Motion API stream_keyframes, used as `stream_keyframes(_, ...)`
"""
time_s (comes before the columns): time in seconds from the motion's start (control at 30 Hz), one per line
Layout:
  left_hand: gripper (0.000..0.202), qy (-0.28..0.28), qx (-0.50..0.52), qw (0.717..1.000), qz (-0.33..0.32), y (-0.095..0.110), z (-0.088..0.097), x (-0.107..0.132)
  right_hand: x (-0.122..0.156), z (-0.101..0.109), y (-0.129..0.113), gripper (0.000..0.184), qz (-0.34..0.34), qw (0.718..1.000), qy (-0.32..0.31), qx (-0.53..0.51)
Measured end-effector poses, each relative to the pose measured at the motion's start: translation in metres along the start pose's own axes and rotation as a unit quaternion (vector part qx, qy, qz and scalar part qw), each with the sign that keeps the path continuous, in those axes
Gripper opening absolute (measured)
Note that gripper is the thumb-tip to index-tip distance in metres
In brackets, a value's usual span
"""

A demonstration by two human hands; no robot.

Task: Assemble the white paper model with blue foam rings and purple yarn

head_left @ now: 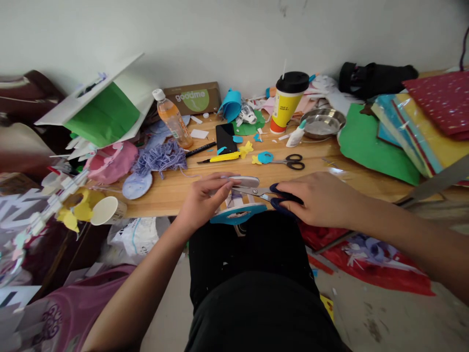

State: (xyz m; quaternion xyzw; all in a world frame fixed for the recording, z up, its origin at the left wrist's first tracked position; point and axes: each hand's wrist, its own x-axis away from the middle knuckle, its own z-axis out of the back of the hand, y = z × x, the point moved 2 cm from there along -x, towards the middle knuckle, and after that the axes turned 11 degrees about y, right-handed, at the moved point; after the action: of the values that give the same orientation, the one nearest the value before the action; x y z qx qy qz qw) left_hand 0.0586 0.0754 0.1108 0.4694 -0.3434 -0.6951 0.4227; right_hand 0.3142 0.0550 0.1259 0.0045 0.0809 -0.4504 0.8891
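My right hand (pixel 311 199) is closed around the dark blue handles of a pair of scissors (pixel 258 191). The blades point left and reach into a small craft piece, between its two discs. That craft piece has a blue disc (pixel 238 215) at the bottom, a pale disc (pixel 247 181) at the top and light strips between them. My left hand (pixel 210 195) grips the piece by its left side, fingers over the pale disc. It is held at the table's front edge, above my lap. Whether the blades touch a strip is hard to make out.
On the wooden table (pixel 168 195) lie a yellow cutter (pixel 223 157), second scissors (pixel 289 162), a phone (pixel 225 138) and purple yarn (pixel 161 159). Behind stand a drink bottle (pixel 172 120), a yellow cup (pixel 287 105), a glue bottle (pixel 296 136) and a metal bowl (pixel 324 122). A paper cup (pixel 109 210) sits left.
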Motion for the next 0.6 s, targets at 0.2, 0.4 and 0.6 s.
stream_keyframes(0.2, 0.022, 0.027, -0.004, 1.0, 0.014, -0.003, 0.004, -0.004, 0.001, 0.001, 0.005, 0.031, -0.029, 0.999, -0.013, 0.007)
stream_keyframes(0.4, 0.025, 0.116, -0.052, 0.992, -0.009, -0.012, 0.02, -0.008, 0.025, -0.009, 0.018, 0.033, -0.13, 0.991, 0.01, 0.0)
stream_keyframes(0.6, 0.036, 0.116, -0.114, 0.984, -0.067, -0.032, 0.032, -0.008, 0.048, -0.061, 0.04, 0.03, -0.201, 0.975, 0.019, 0.094)
